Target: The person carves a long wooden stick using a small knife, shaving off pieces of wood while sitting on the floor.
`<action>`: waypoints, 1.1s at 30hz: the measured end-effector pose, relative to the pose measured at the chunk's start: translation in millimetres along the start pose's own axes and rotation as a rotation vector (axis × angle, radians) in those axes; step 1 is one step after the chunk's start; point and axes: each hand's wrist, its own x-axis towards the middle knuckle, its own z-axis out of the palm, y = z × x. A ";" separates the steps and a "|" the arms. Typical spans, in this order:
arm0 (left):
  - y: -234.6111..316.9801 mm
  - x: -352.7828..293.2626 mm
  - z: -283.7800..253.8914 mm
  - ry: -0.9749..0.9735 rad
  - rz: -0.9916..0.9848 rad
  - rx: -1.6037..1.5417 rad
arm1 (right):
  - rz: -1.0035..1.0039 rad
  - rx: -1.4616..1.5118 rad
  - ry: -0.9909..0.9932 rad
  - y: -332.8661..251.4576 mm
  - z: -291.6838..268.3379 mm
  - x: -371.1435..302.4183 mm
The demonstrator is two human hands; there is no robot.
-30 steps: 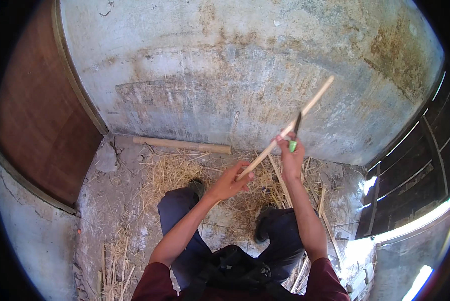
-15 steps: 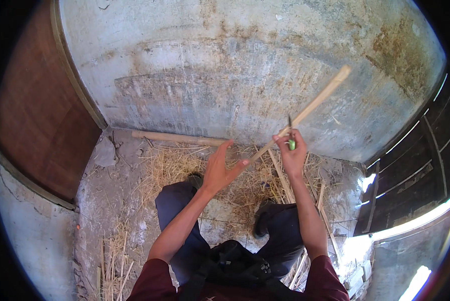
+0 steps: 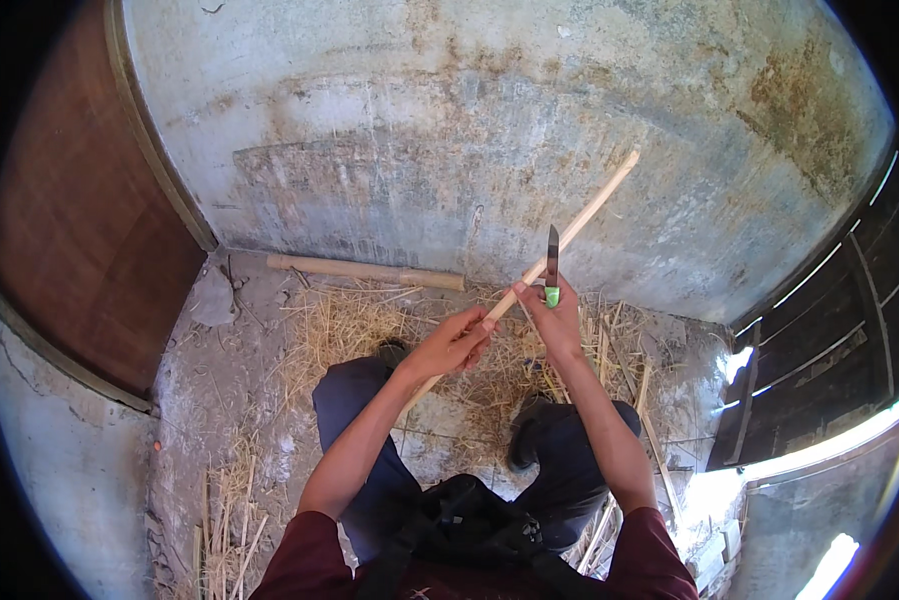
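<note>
A pale split bamboo strip (image 3: 594, 203) runs slantwise in front of me, its far end up and to the right. My left hand (image 3: 451, 342) is closed around its lower part, and the strip's near end comes out below that hand, over my left leg. Farther along, my right hand (image 3: 557, 322) grips a knife (image 3: 552, 262) with a green handle and a dark blade pointing up. The blade lies across the strip, and the right thumb rests against the strip. Part of the knife's handle is hidden in the palm.
A thick round bamboo pole (image 3: 364, 271) lies along the foot of the stained wall (image 3: 389, 130). Straw-like shavings (image 3: 339, 325) cover the floor around my feet. More split strips (image 3: 644, 400) lie at the right and lower left. A brown door (image 3: 89, 220) stands at the left.
My left hand has closed on the strip, having been spread beside it. The strip has slid down toward me and left, and the knife blade now shows broadside.
</note>
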 end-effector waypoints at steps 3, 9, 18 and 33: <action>-0.2 1.6 -0.3 -0.028 0.023 -0.001 | -0.032 -0.100 -0.037 -1.7 -13.7 4.1; -14.0 4.9 -5.3 0.068 0.056 0.104 | -0.157 -0.435 0.036 -17.3 -18.0 -1.1; -8.5 7.7 -3.4 0.145 0.036 0.091 | -0.527 -0.806 0.028 -7.6 -1.5 -18.1; 8.7 -2.8 -9.7 0.025 -0.002 0.069 | -0.706 -0.845 0.066 -12.4 4.7 -16.7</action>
